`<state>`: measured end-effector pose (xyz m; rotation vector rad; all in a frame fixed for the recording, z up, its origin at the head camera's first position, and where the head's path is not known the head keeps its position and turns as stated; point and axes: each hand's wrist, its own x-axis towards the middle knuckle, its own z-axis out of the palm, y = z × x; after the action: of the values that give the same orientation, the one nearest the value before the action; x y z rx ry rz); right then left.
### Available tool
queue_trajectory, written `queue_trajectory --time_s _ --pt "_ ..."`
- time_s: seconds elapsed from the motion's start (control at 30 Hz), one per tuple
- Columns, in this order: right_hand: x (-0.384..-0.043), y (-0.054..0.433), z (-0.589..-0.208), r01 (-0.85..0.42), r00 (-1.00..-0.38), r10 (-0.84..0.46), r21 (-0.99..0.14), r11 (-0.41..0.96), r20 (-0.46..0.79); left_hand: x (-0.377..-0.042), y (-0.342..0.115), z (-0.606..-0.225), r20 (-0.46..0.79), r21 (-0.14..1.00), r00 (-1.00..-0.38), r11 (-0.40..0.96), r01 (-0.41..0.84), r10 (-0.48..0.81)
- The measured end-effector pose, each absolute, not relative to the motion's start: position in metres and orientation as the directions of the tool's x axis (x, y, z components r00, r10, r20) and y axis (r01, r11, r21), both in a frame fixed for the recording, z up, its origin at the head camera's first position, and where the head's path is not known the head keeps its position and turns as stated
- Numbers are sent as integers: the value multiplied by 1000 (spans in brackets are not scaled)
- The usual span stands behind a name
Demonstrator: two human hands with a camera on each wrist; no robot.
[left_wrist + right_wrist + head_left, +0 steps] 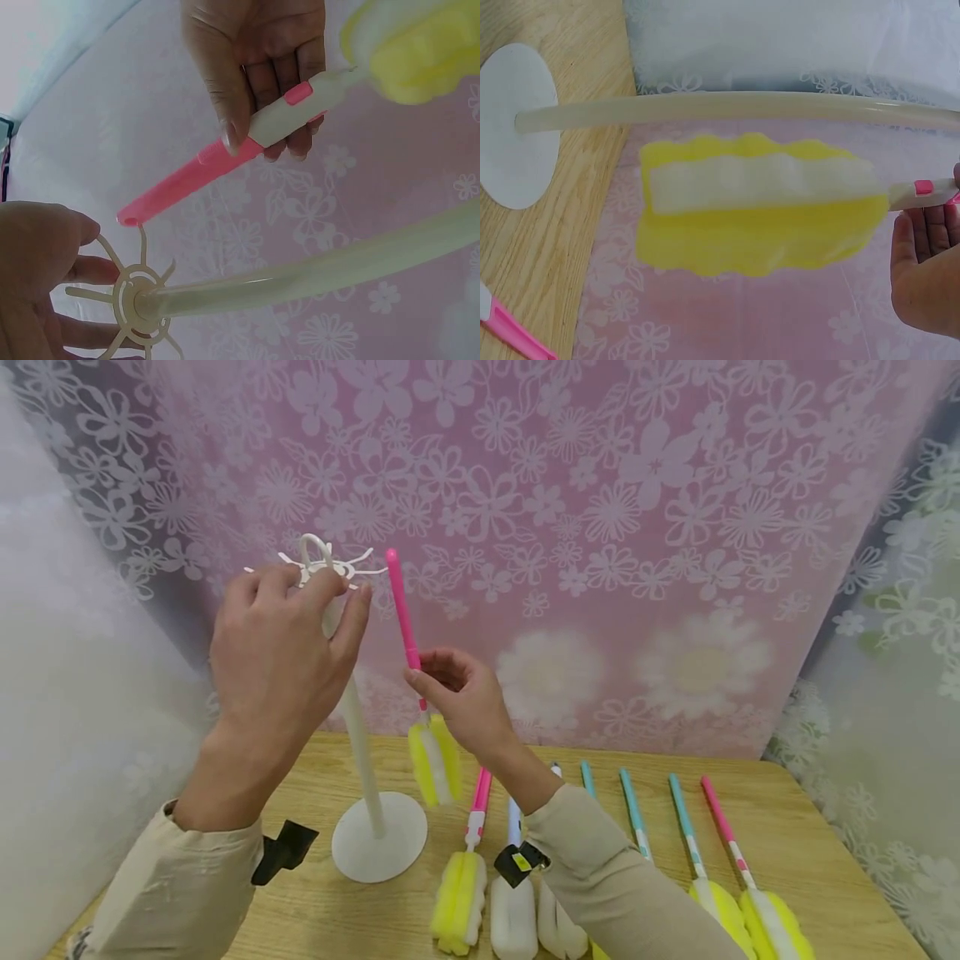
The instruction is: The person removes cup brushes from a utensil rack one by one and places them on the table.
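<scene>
A white hook stand (362, 752) rises from a round base, with a ring of thin hooks (136, 271) and a loop at its top. My left hand (273, 647) holds the hook ring, its fingers behind the hooks and the thumb near one hook's tip. In my right hand (476, 706) a sponge bottle brush (403, 610) is pinched between thumb and fingers. Its pink handle points up, and the handle's end overlaps a hook tip in the left wrist view. The yellow and white sponge head (757, 236) hangs below the hand, beside the pole.
Several more brushes lie on the wooden table (300, 910): a pink-handled one (480, 802) near the base, teal-handled ones (633, 806) and another pink one (718, 810) at the right. White sponge heads (513, 918) lie partly under the right forearm. A floral curtain (570, 527) hangs behind.
</scene>
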<state>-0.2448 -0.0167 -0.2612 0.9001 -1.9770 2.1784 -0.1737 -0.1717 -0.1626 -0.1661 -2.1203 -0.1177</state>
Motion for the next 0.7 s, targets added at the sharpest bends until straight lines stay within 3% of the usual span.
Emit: queue_trajectory --time_s 0.3,0.7 --pt "-252 32 -256 -428 -869 -208 -892 -142 450 -174 -173 -165 874 17 -480 984 178 71" --pt "-252 199 -247 -499 -867 38 -863 -83 497 -173 -172 -168 880 13 -467 979 201 84"
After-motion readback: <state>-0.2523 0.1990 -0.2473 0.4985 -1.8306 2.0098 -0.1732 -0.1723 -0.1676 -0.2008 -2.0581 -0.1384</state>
